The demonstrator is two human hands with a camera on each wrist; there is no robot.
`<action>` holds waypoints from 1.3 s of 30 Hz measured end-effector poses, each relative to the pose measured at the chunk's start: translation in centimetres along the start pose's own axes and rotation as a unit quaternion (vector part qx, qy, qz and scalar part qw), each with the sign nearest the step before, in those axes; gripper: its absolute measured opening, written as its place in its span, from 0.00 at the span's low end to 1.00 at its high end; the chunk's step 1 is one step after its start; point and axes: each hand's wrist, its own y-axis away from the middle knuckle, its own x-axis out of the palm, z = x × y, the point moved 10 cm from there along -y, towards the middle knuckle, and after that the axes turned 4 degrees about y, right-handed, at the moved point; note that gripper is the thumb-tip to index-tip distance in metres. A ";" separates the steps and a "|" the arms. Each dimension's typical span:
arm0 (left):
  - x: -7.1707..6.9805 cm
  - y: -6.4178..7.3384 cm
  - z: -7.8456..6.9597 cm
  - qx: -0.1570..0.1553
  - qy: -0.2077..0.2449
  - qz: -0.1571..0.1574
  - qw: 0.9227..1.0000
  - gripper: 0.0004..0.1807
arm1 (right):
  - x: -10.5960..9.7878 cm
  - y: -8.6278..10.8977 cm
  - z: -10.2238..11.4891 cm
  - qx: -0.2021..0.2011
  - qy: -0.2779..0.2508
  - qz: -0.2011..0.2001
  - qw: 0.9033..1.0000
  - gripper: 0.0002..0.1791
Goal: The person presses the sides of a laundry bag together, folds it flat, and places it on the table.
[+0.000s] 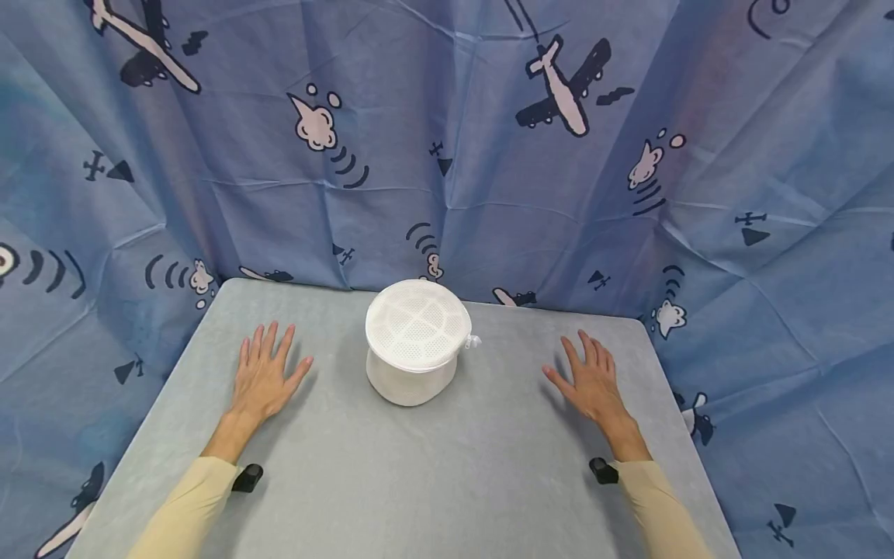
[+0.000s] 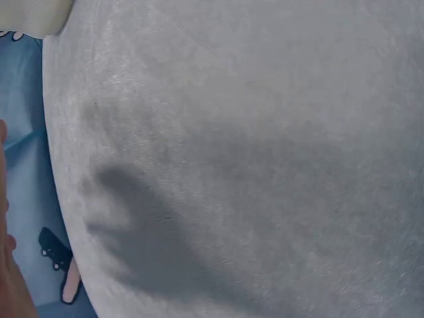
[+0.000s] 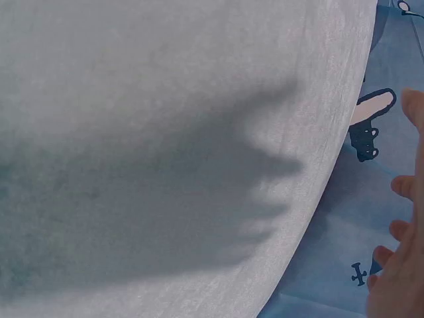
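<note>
A round white mesh laundry bag (image 1: 417, 326) with a zipper pull (image 1: 472, 341) at its right side stands upright near the far edge of the grey table. To its left my left hand (image 1: 261, 384) is held with fingers spread, holding nothing. My right hand (image 1: 592, 384) is on the other side, its fingers apart and slightly bent, also holding nothing. Both hands are apart from the bag and cast shadows on the table. In the left wrist view only a sliver of the left hand (image 2: 10, 278) shows; the right wrist view has part of the right hand (image 3: 401, 278).
The grey table (image 1: 447, 481) spans the area before me. A blue curtain (image 1: 447, 155) with airplane prints hangs behind it and along both sides. Dark wrist cameras sit at both cuffs, the left one (image 1: 247, 478) and the right one (image 1: 604, 470).
</note>
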 end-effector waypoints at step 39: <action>-3.6 -3.2 -7.1 0.037 0.095 -0.115 0.988 0.22 | -5.5 -3.0 6.1 -0.052 -0.254 -0.142 0.955 0.16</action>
